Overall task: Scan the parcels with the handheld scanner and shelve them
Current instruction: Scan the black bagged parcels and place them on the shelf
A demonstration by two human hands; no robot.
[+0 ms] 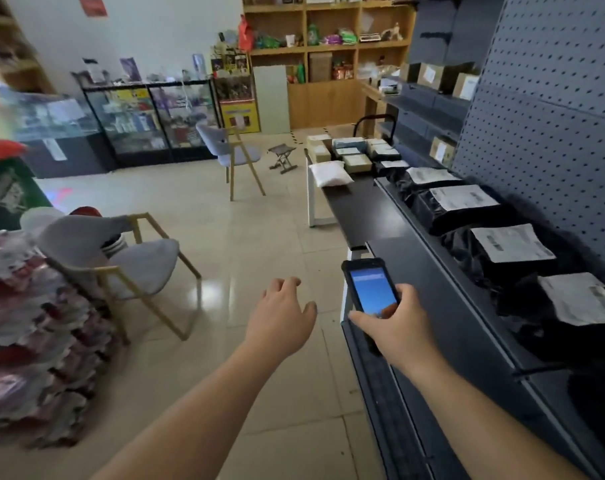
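Observation:
My right hand (400,325) grips the black handheld scanner (370,285), its blue screen lit and facing up, just left of the dark shelf (443,306). My left hand (282,313) hangs over the floor with fingers spread and nothing in it. Several black bagged parcels with white labels (467,206) lie in a row on the shelf to the right. Farther ahead, a black table (360,206) carries a white padded parcel (330,173) and several small boxes (356,154).
A grey pegboard panel (550,109) rises behind the shelf. Two grey chairs (134,261) (235,150) and a small folding stool (282,157) stand on the tiled floor. Stacked packaged goods (34,341) fill the left. Glass display cases and wooden shelving line the back.

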